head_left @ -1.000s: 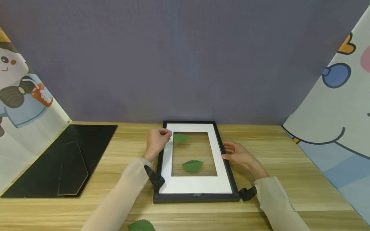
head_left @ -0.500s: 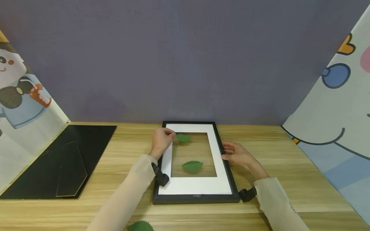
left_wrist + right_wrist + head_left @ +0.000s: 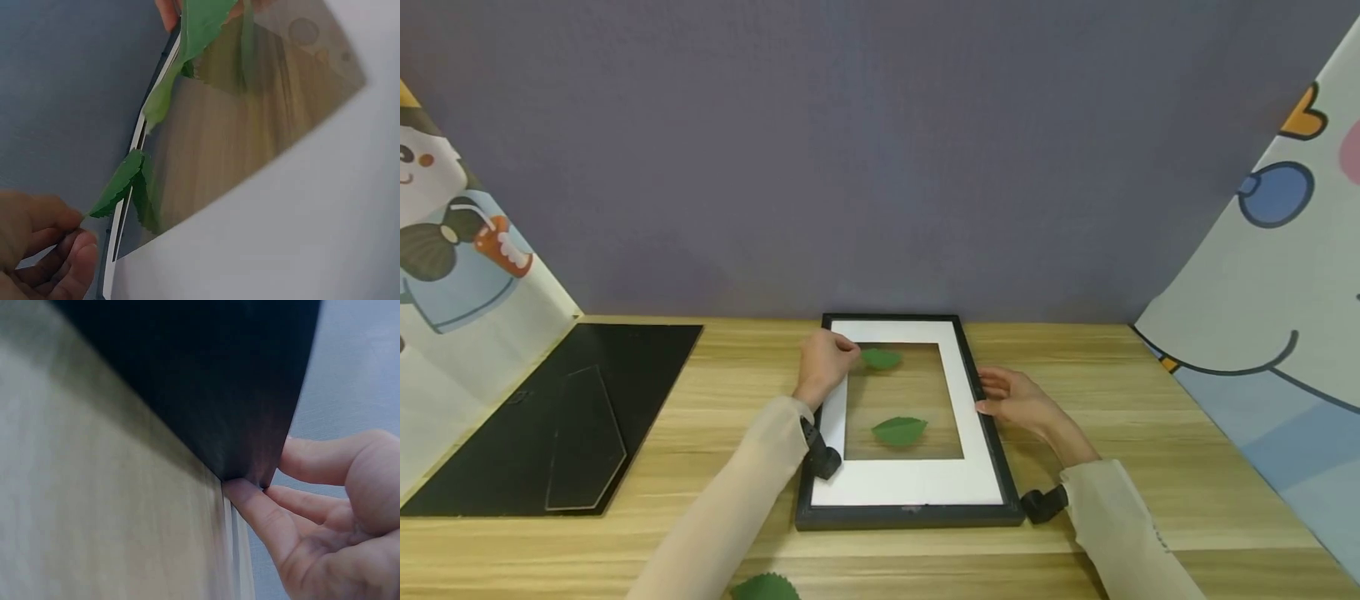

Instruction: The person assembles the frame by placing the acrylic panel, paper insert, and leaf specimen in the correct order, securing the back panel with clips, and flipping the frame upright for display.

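Note:
A black picture frame (image 3: 910, 518) with a white mat (image 3: 910, 482) around a see-through pane lies flat on the table. My left hand (image 3: 826, 365) pinches a green leaf (image 3: 882, 359) by its stalk at the pane's upper left; in the left wrist view this leaf (image 3: 119, 184) tilts, its tip close over the pane. A second leaf (image 3: 900, 431) lies on the lower part of the pane. My right hand (image 3: 1022, 408) holds the frame's right side, thumb on the upper edge and fingers against the lower one, as the right wrist view shows.
On the left lies a black backing board (image 3: 647, 354) with a fold-out stand (image 3: 583, 450). Another leaf (image 3: 765, 587) is cut off at the bottom edge of the head view. A grey wall (image 3: 880, 167) rises behind the wooden table (image 3: 737, 375).
My left hand has moved slightly to the right, carrying the pinched leaf further over the pane. The right hand and the frame stay in place.

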Demonstrator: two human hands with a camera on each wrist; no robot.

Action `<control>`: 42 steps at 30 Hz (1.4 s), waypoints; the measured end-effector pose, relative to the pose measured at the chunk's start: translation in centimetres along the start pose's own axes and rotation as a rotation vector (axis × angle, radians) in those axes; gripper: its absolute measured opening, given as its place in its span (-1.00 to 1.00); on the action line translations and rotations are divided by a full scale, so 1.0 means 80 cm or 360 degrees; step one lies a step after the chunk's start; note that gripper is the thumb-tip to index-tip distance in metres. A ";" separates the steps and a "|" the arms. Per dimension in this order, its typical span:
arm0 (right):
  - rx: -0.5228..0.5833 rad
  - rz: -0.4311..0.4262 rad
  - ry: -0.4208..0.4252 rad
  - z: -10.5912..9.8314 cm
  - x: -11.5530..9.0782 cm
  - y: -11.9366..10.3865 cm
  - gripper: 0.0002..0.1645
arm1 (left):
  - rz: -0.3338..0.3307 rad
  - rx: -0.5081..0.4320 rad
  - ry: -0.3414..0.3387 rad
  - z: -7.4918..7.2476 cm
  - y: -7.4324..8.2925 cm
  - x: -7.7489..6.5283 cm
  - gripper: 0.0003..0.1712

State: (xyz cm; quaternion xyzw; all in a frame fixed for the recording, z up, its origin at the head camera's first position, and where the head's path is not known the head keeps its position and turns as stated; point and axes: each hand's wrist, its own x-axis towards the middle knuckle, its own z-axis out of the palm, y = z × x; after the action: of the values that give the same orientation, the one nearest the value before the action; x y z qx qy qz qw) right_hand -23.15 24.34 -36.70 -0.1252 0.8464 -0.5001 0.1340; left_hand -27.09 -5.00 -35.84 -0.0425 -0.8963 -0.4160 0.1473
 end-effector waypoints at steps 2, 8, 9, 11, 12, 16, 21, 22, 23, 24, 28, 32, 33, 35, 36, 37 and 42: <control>0.0003 0.0005 0.0001 0.000 0.000 0.000 -0.22 | -0.0017 0.0004 -0.0024 0.002 0.000 0.001 -0.90; 0.0008 -0.0001 0.0010 -0.001 0.000 0.003 -0.23 | -0.0037 0.0013 -0.0080 0.006 -0.001 0.000 -0.94; 0.0007 -0.0007 0.0008 -0.001 0.000 0.003 -0.23 | -0.0046 0.0010 -0.0091 0.006 -0.001 -0.001 -0.94; 0.0009 -0.0004 0.0008 -0.001 0.000 0.002 -0.23 | -0.0063 0.0001 -0.0109 0.007 0.000 -0.002 -0.95; 0.0010 -0.0005 0.0006 -0.001 0.001 0.002 -0.23 | -0.0069 -0.0008 -0.0116 0.007 0.001 -0.002 -0.95; 0.0024 0.0014 0.0005 0.000 0.000 0.000 -0.22 | -0.0069 0.0000 -0.0109 0.008 0.005 -0.003 -0.91; 0.0037 0.0026 0.0006 0.000 0.000 0.000 -0.22 | -0.0097 0.0014 -0.0110 0.008 0.007 -0.005 -0.90; 0.0041 0.0029 0.0005 0.000 0.000 0.000 -0.22 | -0.0098 0.0014 -0.0107 0.008 0.007 -0.005 -0.91; 0.0040 0.0023 0.0003 0.000 0.000 0.000 -0.22 | -0.0099 0.0017 -0.0105 0.008 0.007 -0.006 -0.92; 0.0038 0.0023 0.0003 0.000 0.000 -0.001 -0.22 | -0.0088 0.0033 -0.0099 0.008 0.007 -0.006 -0.93; 0.0039 0.0027 0.0003 0.001 0.000 -0.001 -0.22 | -0.0061 0.0065 -0.0084 0.007 0.009 -0.008 -0.95; 0.0040 0.0029 -0.0002 0.000 0.000 0.000 -0.21 | -0.0059 0.0076 -0.0092 0.006 0.010 -0.008 -0.96; 0.0039 0.0028 -0.0002 0.000 0.000 0.000 -0.21 | -0.0058 0.0072 -0.0098 0.005 0.010 -0.008 -0.96; 0.0034 0.0026 -0.0002 0.000 0.000 0.001 -0.21 | -0.0051 0.0075 -0.0097 0.004 0.011 -0.008 -0.97; 0.0030 0.0023 -0.0002 0.000 0.000 0.001 -0.21 | -0.0047 0.0077 -0.0098 0.004 0.010 -0.009 -0.97; 0.0027 0.0023 0.0000 0.000 0.000 0.000 -0.21 | -0.0045 0.0077 -0.0098 0.003 0.010 -0.009 -0.97; -0.0001 0.0014 0.0008 0.000 -0.001 0.000 -0.22 | -0.0025 0.0099 -0.0107 -0.001 0.009 -0.011 -0.95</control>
State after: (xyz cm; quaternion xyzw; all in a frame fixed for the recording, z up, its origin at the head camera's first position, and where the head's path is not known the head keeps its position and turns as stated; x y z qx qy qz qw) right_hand -23.11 24.39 -36.68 -0.1204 0.8474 -0.4994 0.1339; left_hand -26.09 -4.55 -35.50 -0.0449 -0.9136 -0.3875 0.1150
